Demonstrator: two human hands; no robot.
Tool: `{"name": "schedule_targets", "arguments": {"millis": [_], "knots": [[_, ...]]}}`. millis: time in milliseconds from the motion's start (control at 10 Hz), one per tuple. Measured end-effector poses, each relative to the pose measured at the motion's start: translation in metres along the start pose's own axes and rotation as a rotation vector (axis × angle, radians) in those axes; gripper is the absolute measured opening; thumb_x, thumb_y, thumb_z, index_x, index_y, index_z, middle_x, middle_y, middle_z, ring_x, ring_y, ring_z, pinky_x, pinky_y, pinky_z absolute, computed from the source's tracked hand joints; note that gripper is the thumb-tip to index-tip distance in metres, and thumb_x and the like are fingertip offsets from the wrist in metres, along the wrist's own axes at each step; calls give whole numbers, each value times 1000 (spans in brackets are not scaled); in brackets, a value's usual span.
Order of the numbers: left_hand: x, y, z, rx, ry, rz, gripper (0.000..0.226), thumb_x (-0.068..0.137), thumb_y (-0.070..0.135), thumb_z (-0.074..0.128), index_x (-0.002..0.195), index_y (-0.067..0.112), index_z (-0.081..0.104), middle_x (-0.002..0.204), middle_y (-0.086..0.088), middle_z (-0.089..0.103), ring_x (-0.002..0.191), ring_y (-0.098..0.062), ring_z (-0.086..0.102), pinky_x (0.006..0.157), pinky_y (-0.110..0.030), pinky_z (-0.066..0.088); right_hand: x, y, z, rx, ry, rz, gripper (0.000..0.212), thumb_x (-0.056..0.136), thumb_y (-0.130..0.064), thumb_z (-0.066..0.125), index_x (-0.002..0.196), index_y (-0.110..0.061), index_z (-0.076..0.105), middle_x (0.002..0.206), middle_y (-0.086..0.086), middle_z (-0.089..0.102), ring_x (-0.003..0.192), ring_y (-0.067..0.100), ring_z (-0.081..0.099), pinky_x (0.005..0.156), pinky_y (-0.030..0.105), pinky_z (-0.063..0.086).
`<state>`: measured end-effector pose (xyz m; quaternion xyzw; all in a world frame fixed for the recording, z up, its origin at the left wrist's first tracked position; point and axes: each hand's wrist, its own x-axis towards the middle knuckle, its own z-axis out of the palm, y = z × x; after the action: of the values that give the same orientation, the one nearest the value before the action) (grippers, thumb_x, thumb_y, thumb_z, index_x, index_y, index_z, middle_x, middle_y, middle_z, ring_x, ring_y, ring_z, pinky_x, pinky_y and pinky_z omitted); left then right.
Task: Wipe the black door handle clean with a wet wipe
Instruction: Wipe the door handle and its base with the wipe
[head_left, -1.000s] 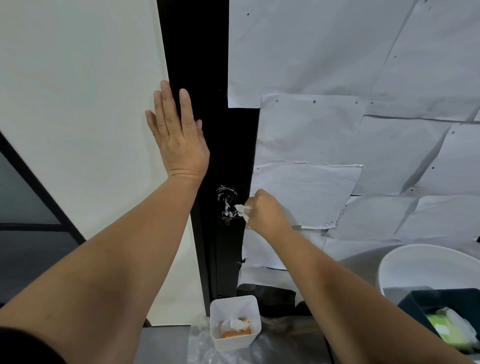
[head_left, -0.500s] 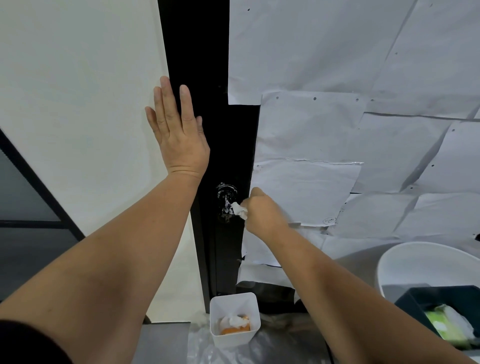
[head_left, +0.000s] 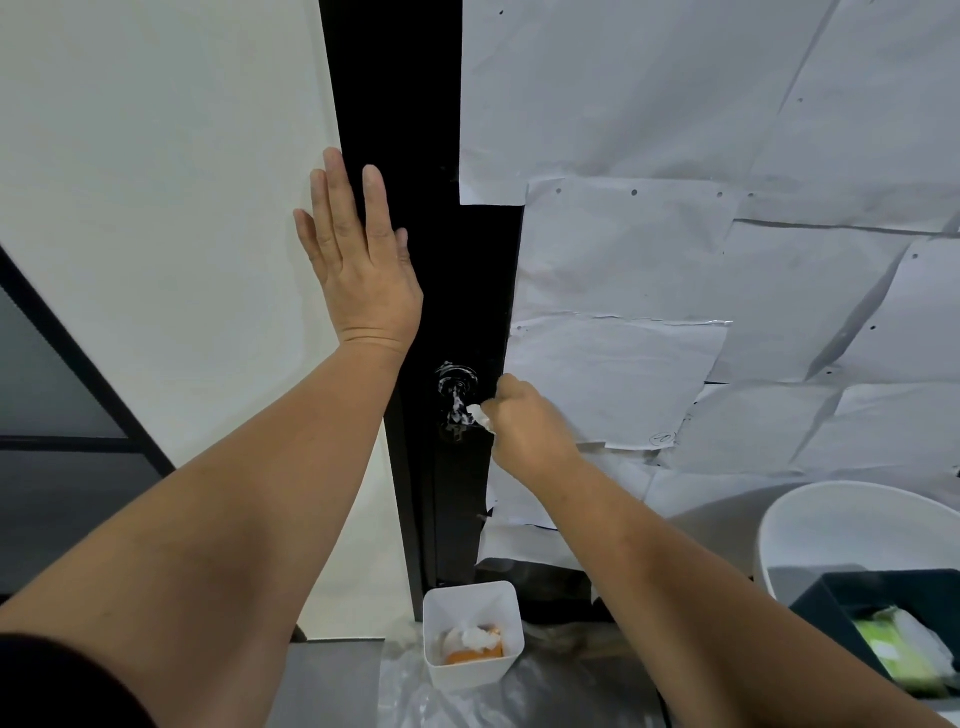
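Wet wipe (head_left: 479, 416) in right hand (head_left: 530, 431), against door handle (head_left: 456, 400)

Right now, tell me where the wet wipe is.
In the head view, the wet wipe is pinched in the right hand, pressed against the black door handle, just left of centre.

One head-worn camera looks forward and down, close to the black door (head_left: 410, 104) at twelve o'clock.

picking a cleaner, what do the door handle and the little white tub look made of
Door handle: looks like glossy black metal or hard plastic; bright reflections show between white smears. White tub: likely thin plastic; smooth, matte, slightly translucent walls. Neither is certain from sight alone.
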<state>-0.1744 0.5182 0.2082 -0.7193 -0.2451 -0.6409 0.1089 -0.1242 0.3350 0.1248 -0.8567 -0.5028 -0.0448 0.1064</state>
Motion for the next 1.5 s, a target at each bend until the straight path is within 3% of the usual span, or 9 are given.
{"name": "schedule_targets", "arguments": {"millis": [100,400,500,700,800,1000,1200,1400,1500], "knots": [[0,0,0,1,-5,0,46,103,16,40,144,6,22,147,-29,35,139,-40,29,117,-50,15,3,10,2,102,11,-34,20,76,9,56,85,-3,69,89,7,47,78,29,54,55,34,45],[0,-1,0,2,-6,-4,46,102,15,42,144,6,23,146,-29,36,139,-40,30,116,-52,17,-7,-2,4,-7,53,-77,24,77,12,46,90,-1,61,92,4,38,80,19,35,45,27,26],[0,0,0,8,-3,-5,46,102,16,42,144,7,22,146,-29,36,139,-40,30,116,-51,17,-1,9,3,74,47,-105,29,76,11,52,94,-3,69,92,7,48,86,26,51,57,35,49],[-1,0,0,6,-2,-1,46,103,16,41,143,7,22,146,-29,36,139,-40,31,116,-52,18,-6,5,9,111,109,-46,30,70,17,54,90,0,69,93,10,53,80,27,51,56,30,39],[-1,0,0,15,0,-2,46,103,16,41,143,7,22,146,-29,36,139,-40,31,116,-52,18,-7,-1,6,198,61,-68,17,85,1,55,93,-2,70,96,11,56,84,28,57,66,38,50],[-1,0,0,12,1,-1,47,102,16,43,143,8,22,146,-29,36,139,-40,31,116,-51,17,6,16,-25,452,243,201,21,92,-4,49,92,-4,70,104,5,53,87,18,56,74,16,38],[-1,0,0,13,0,0,47,102,15,43,143,8,22,146,-29,37,138,-40,31,116,-51,18,1,14,3,150,53,41,26,76,6,54,86,-13,69,86,8,58,79,26,47,62,29,35],[-1,-1,0,0,-2,-1,47,102,15,42,144,8,22,147,-29,36,139,-40,29,116,-51,16,5,21,-7,235,95,74,25,91,-6,51,109,-10,69,107,10,63,104,26,52,83,31,44],[0,0,0,-13,-5,1,46,102,15,42,143,8,22,147,-29,35,139,-40,29,116,-51,16,4,14,0,115,71,56,34,83,3,52,111,-8,68,103,11,59,98,28,50,70,29,40]]}}
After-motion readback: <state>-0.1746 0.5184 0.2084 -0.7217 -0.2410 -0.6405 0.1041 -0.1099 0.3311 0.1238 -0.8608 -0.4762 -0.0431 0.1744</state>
